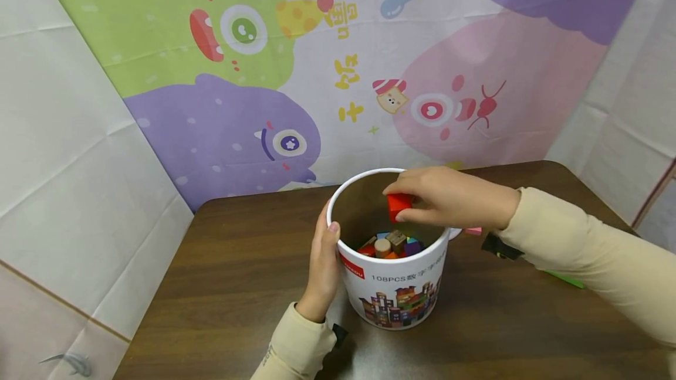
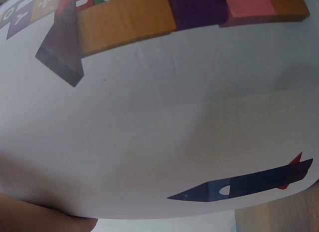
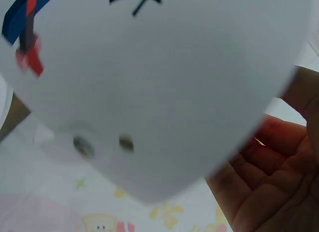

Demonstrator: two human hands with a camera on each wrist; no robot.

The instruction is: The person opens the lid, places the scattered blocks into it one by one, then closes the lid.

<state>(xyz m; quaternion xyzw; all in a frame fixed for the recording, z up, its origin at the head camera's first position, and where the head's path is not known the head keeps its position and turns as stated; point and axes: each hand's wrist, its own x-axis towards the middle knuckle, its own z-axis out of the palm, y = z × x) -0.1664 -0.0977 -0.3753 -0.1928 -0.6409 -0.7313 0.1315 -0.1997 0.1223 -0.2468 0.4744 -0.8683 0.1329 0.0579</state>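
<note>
A white bucket (image 1: pixel 364 298) with printed blocks on its side stands upright on the table in the head view. My left hand (image 1: pixel 323 263) grips its left rim, thumb over the edge and the other fingers along the outside. In the bucket's mouth, my right hand (image 1: pixel 451 198) pinches a red block (image 1: pixel 398 207) between thumb and fingers. Below it lie several coloured and plain wooden blocks, among them a round one (image 1: pixel 382 247). Both wrist views are mostly filled by the bucket's wall (image 2: pixel 149 122); the right wrist view also shows my right hand's curled fingers (image 3: pixel 269 147).
The brown wooden table (image 1: pixel 237 298) reaches back to a cartoon-printed cloth (image 1: pixel 348 151). Right of the bucket, a pink piece (image 1: pixel 473 231) lies near its handle. A green piece (image 1: pixel 565 278) shows partly beneath the right sleeve (image 1: pixel 575 239).
</note>
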